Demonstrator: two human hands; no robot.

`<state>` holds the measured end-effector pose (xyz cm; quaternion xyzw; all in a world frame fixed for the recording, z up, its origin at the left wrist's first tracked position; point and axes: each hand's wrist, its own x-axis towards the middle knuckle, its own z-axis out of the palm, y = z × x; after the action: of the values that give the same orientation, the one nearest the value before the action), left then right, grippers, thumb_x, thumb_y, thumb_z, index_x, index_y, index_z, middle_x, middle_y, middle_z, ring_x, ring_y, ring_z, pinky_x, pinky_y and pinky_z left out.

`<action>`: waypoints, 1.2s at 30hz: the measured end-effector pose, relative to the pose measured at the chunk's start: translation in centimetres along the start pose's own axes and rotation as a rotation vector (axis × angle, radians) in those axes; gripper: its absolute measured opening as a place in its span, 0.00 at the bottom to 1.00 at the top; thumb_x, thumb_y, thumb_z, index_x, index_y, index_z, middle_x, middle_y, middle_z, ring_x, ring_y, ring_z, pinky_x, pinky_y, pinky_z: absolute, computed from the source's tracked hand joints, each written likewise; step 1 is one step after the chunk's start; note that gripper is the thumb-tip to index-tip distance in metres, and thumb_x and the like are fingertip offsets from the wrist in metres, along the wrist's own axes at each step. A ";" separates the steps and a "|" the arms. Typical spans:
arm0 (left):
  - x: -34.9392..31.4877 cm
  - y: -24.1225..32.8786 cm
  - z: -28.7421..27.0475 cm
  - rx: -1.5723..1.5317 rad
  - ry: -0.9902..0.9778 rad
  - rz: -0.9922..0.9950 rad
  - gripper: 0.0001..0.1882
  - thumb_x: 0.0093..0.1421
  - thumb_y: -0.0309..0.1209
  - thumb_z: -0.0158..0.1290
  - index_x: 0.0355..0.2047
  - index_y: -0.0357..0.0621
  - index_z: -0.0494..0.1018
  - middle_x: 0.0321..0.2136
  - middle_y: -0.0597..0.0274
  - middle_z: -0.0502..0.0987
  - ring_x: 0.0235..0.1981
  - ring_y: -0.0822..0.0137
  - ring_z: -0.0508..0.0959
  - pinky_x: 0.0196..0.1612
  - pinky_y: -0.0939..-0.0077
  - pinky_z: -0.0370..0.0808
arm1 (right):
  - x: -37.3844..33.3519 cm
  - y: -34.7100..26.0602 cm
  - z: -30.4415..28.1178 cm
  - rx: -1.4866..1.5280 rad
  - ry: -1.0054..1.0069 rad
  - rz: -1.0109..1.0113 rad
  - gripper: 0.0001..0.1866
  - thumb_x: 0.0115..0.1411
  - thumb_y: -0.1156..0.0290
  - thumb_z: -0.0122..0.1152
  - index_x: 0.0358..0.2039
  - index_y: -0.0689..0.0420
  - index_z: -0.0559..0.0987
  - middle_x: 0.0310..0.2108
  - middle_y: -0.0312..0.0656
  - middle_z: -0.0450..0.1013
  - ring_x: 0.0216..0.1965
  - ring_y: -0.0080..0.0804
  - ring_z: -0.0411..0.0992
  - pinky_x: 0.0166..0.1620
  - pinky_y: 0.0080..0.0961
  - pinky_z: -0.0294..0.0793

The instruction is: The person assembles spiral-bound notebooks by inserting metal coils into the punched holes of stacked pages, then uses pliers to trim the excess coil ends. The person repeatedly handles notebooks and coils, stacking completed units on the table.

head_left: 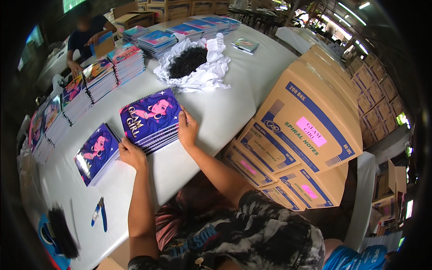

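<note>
A stack of spiral notebooks [150, 110] with purple covers showing a long-haired cartoon figure is gripped between my two hands over the white table. My left hand [132, 154] is closed on its near left corner, and its fingers are partly hidden behind the stack's edge. At the right edge, my right hand [187, 128] has its thumb near the top cover and its fingers along the side. Just left of my left hand lies a second stack of matching notebooks [95, 153], close to the held one.
Notebook piles [100, 76] line the table's far left, near a person [87, 38] handling a notebook. Crumpled white paper [216, 67] holds black spiral scraps [189, 61]. Blue-handled pliers [100, 214] and black wire coils [63, 231] lie near left. Stacked cartons [310, 121] stand right.
</note>
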<state>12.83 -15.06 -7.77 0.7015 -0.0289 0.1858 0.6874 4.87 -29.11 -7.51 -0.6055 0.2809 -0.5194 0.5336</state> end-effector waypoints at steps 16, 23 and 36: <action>7.4 5.3 -12.9 0.717 -0.449 0.530 0.21 0.52 0.29 0.52 0.48 0.40 0.66 0.45 0.52 0.71 0.49 0.51 0.68 0.51 0.63 0.65 | -0.8 -13.5 -3.6 0.094 -0.035 -0.530 0.25 0.62 0.66 0.45 0.55 0.70 0.60 0.56 0.54 0.60 0.59 0.41 0.57 0.60 0.33 0.51; 8.6 3.0 -19.9 0.989 -0.510 0.419 0.13 0.58 0.31 0.49 0.43 0.41 0.72 0.32 0.53 0.78 0.34 0.62 0.78 0.39 0.70 0.73 | -5.2 -14.3 -4.0 0.498 -0.473 -0.222 0.24 0.60 0.71 0.47 0.54 0.71 0.61 0.52 0.59 0.63 0.55 0.44 0.62 0.58 0.33 0.55; -1.5 5.2 -22.5 0.108 -0.364 -0.062 0.33 0.47 0.16 0.47 0.56 0.37 0.54 0.55 0.53 0.59 0.59 0.60 0.55 0.61 0.71 0.49 | -9.4 -8.8 1.1 0.381 -1.153 0.008 0.13 0.52 0.80 0.61 0.39 0.67 0.77 0.34 0.40 0.76 0.33 0.20 0.71 0.40 0.18 0.70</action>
<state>4.87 6.30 -3.55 0.7599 -0.1209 0.0358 0.6377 1.20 -17.95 -2.26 -0.6821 -0.1490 -0.1469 0.7007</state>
